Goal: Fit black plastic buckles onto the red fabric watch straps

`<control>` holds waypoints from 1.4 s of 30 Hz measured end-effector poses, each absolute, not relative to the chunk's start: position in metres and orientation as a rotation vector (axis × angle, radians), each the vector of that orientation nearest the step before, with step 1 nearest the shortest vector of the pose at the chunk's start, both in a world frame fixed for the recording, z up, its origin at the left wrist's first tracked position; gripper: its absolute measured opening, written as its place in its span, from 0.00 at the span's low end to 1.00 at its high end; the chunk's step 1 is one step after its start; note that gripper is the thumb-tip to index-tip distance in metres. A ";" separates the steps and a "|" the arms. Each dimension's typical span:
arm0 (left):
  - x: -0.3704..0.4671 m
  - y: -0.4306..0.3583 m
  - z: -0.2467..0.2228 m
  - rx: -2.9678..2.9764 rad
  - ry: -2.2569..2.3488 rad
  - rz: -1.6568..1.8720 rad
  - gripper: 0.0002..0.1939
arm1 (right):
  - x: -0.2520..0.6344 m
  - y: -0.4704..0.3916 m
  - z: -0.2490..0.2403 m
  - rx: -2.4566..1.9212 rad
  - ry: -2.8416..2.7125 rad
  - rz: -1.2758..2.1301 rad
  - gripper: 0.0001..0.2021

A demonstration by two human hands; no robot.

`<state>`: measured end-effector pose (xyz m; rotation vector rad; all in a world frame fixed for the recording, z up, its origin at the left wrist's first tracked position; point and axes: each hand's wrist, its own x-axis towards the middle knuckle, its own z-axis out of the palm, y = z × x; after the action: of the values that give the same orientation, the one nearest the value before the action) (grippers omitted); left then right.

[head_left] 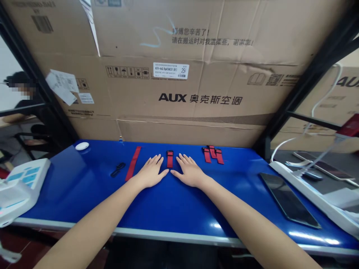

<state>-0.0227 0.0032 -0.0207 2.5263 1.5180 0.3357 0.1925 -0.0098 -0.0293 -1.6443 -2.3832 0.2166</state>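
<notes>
My left hand (151, 172) lies flat on the blue tabletop (168, 209), fingers stretched out and nothing in it. Beside it, my right hand (190, 171) rests palm down in the same way, the thumbs close but apart. Between the fingers of both hands is a short red strap with a black buckle (169, 160). A longer red webbing strip (133, 163) runs just left of my left hand. Further left sit small black buckle-like pieces (117, 170). Several short red straps with black buckles (213, 154) form a group beyond my right hand.
A large cardboard panel (146, 104) stands along the back edge. At right are a dark phone or tablet (288, 200) and a white power strip (314, 194). A white device (25, 186) is at left, near a white oval object (82, 145). A person (24, 93) sits beyond the frame.
</notes>
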 end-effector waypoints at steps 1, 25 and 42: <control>-0.023 0.003 -0.021 2.524 1.517 0.344 0.37 | 0.193 -0.010 -0.029 -1.645 -2.383 0.217 0.44; -0.023 0.004 -0.023 2.525 1.500 0.366 0.38 | 0.193 -0.008 -0.031 -1.648 -2.388 0.208 0.44; -0.018 -0.005 -0.013 2.421 2.215 0.067 0.33 | 0.217 -0.005 -0.007 -1.762 -2.317 -0.049 0.19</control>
<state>-0.0185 -0.0053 -0.0125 2.4209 2.2153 0.0671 0.2167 -0.0051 -0.0073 -1.7622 -2.3165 -0.0492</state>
